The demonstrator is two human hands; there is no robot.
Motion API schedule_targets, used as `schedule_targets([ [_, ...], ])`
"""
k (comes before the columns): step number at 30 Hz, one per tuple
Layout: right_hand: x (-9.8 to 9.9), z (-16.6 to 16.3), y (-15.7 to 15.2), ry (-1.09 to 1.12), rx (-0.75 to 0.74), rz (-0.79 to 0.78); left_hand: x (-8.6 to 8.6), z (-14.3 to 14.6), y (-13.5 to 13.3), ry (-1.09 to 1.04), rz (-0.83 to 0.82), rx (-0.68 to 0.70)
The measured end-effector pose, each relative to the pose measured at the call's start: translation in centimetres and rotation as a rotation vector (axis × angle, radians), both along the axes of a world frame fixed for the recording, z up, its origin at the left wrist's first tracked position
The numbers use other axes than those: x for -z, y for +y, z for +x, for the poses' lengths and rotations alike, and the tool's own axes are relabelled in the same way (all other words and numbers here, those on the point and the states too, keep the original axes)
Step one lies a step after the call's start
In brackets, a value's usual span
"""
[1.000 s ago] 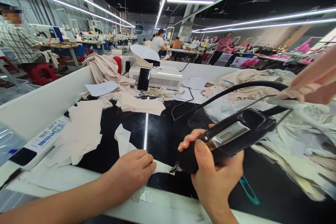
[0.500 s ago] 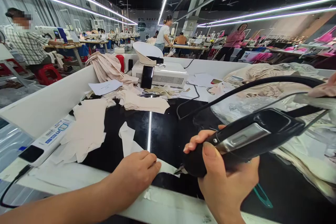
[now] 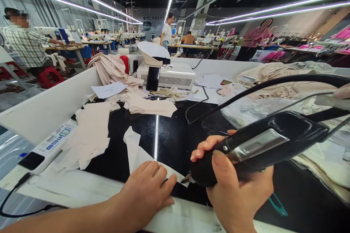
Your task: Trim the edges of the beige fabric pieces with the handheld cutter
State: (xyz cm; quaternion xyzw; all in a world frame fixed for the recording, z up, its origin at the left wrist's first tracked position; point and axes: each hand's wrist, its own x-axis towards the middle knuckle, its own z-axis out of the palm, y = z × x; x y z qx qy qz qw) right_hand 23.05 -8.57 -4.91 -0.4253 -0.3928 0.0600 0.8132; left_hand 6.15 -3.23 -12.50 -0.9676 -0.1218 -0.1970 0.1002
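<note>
A narrow cream fabric piece (image 3: 133,145) lies bent on the black tabletop (image 3: 115,153), its near part running under my fingers. My left hand (image 3: 150,189) is closed on its near edge, fingers curled and the thumb lower down. Wrapped round a black corded handheld power tool (image 3: 262,145) is my right hand (image 3: 237,185), thumb on top. The tool's pointed metal tip (image 3: 188,179) meets the fabric's right end, close to my left fingertips. Part of the fabric is hidden by my left hand.
Stacked cream fabric pieces (image 3: 93,127) lie left, more (image 3: 150,105) at the back. A white vented box (image 3: 169,74) stands behind a phone (image 3: 153,78). The tool's cable (image 3: 246,89) arcs over bagged fabric on the right. Teal-handled tool (image 3: 279,205) lies near my right wrist.
My left hand has shifted right and nearer to me along the fabric, its thumb now showing. The power tool's body has swung slightly right; its tip stays at the fabric's end.
</note>
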Motion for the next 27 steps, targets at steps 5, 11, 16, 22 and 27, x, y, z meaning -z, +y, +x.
schedule_targets([
  [5,-0.3,0.0,1.6,0.021,-0.023,0.042,0.6,-0.4,0.1,-0.056,0.021,0.015],
  [11,0.2,-0.4,2.7,0.017,-0.062,0.017,0.6,-0.5,0.3,-0.051,0.016,0.033],
  [16,0.3,-0.5,2.7,0.003,-0.057,0.008,0.5,-0.4,0.4,-0.079,0.005,0.039],
  [22,0.2,-0.5,3.2,0.014,-0.074,0.024,0.6,-0.5,0.9,-0.107,0.012,0.076],
  [27,0.5,-0.8,3.9,0.018,-0.117,0.039,0.7,-0.7,1.1,-0.117,0.006,0.087],
])
